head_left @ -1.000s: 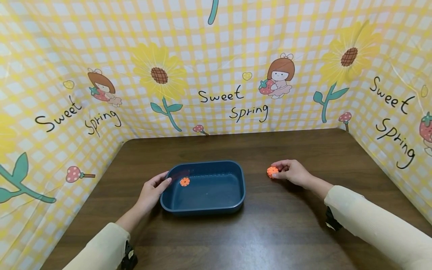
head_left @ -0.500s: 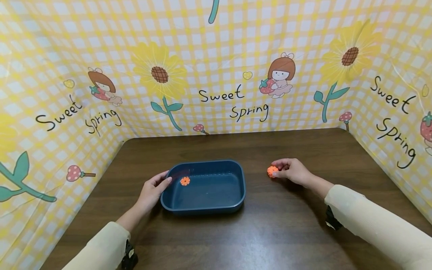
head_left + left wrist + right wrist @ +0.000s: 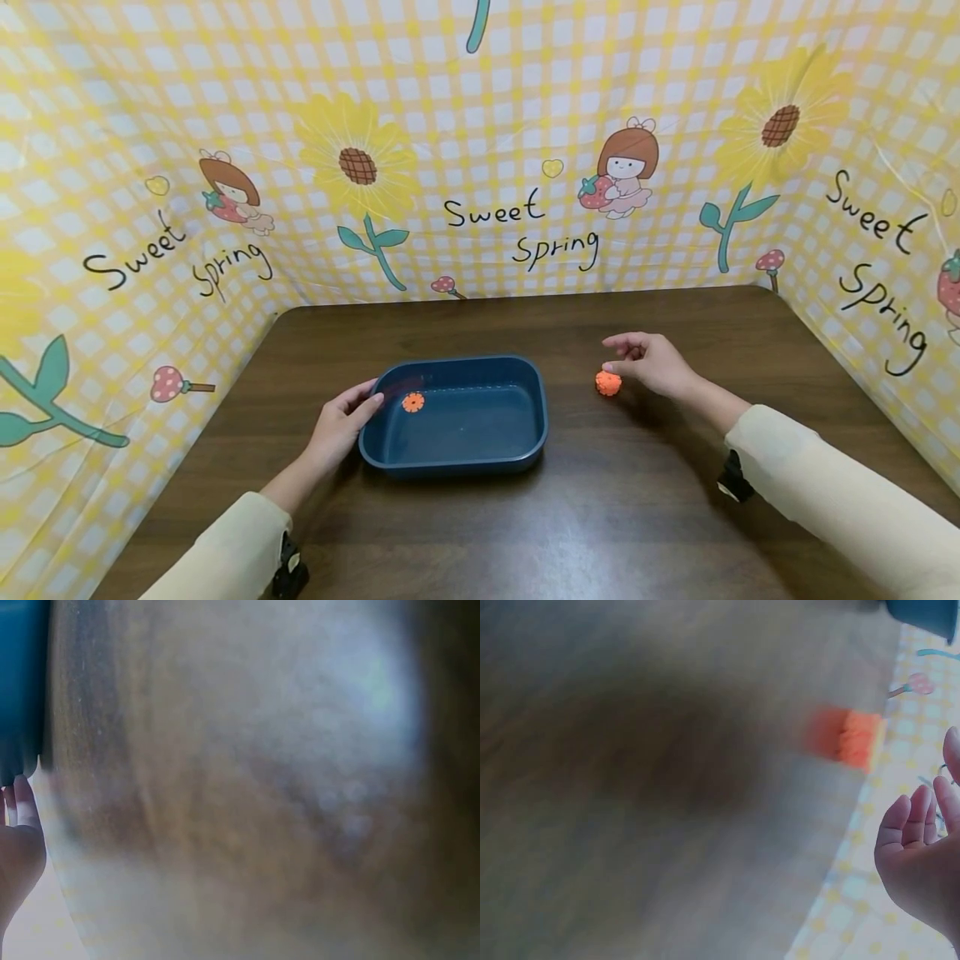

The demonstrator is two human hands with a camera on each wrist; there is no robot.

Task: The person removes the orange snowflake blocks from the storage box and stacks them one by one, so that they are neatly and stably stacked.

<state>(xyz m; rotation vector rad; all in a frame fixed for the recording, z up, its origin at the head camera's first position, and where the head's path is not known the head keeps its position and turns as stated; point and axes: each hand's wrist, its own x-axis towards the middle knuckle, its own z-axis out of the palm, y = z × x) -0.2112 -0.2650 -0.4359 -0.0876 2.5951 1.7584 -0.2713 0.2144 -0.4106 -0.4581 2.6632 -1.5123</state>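
A dark blue plastic tray [image 3: 461, 463] sits on the table left of centre, with one flat orange flower-shaped disc [image 3: 412, 402] inside near its left end. My left hand [image 3: 336, 429] grips the tray's left rim, thumb over the edge. In the left wrist view its fingertips [image 3: 24, 791] meet the tray's wall [image 3: 19, 682]. To the right of the tray stands a small stack of orange notched discs [image 3: 608, 383]. My right hand [image 3: 654, 365] hovers just above and behind it, fingers spread. The right wrist view shows this hand [image 3: 919, 847] apart from the orange stack [image 3: 861, 740], nothing visible in it.
Brown wooden table [image 3: 465, 533] spreads around the tray and stack. A yellow checked cloth [image 3: 480, 125] with printed flowers and lettering hangs behind and on both sides. Long pale sleeves [image 3: 840, 492] cover both forearms.
My right hand has let go of the orange stack and lifted slightly, its fingers parting. The stack stays on the table. My left hand keeps its hold on the tray.
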